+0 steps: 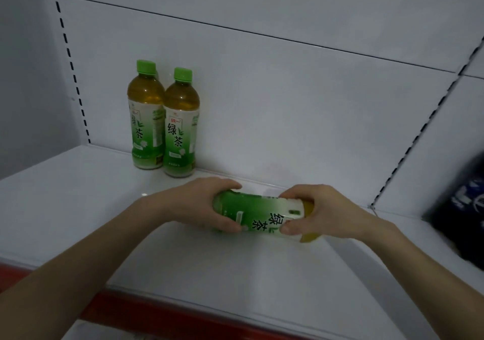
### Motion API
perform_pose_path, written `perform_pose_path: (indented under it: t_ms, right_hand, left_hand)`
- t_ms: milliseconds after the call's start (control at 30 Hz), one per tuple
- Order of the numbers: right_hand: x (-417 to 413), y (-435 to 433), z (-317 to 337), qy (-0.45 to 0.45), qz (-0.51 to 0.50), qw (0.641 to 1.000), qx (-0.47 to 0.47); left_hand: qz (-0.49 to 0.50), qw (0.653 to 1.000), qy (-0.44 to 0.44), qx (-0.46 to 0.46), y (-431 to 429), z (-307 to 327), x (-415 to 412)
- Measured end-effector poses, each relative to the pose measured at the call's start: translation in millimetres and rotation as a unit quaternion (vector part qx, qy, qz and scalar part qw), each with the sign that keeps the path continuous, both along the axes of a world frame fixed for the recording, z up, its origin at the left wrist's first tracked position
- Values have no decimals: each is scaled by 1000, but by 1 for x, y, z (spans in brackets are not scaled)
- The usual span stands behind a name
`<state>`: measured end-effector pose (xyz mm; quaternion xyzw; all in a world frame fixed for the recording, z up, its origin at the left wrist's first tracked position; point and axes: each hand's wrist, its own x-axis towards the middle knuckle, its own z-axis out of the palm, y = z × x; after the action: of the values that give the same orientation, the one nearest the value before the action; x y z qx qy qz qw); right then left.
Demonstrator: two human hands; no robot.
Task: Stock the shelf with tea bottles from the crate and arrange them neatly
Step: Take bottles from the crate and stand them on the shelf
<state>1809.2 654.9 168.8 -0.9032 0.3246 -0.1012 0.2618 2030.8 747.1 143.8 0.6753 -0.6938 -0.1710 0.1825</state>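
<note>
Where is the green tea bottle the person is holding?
In the head view, the held bottle lies sideways between the left hand and right hand, above the white shelf, right of and in front of the two standing bottles.

White back panel [288, 91] — slotted uprights [70, 59], red front edge [157, 311], dim light

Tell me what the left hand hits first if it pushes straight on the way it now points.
The left hand points up and right, gripping the sideways bottle. Straight ahead looks free until the shelf's back panel; the two standing bottles seem left of that line, though depth is unclear.
</note>
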Motion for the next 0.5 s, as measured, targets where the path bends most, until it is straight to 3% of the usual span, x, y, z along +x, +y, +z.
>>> perform_pose_path:
  t_ms: [100,167,233,300,367,433,500]
  right_hand:
    - [2,2,17,-27,2,999,-37]
    - [4,1,33,-27,-11,987,-158]
    - [6,4,46,-137,-54,957,-249]
    - [7,10,50,-317,-102,909,-252]
    - [13,14,46,-392,-146,890,-183]
    - [27,17,38,-359,-146,922,0]
    - [46,21,32,-325,-105,921,188]
  left_hand:
    - [-4,992,89,-91,1,-4,-1]
    - [20,969,209,-126,3,1,-2]
    - [50,937,313,-147,6,5,-3]
    - [72,897,399,-176,8,8,-4]
    - [73,860,463,-200,10,9,-6]
    - [71,839,494,-218,13,7,-10]
    - [75,833,497,-230,15,5,-13]
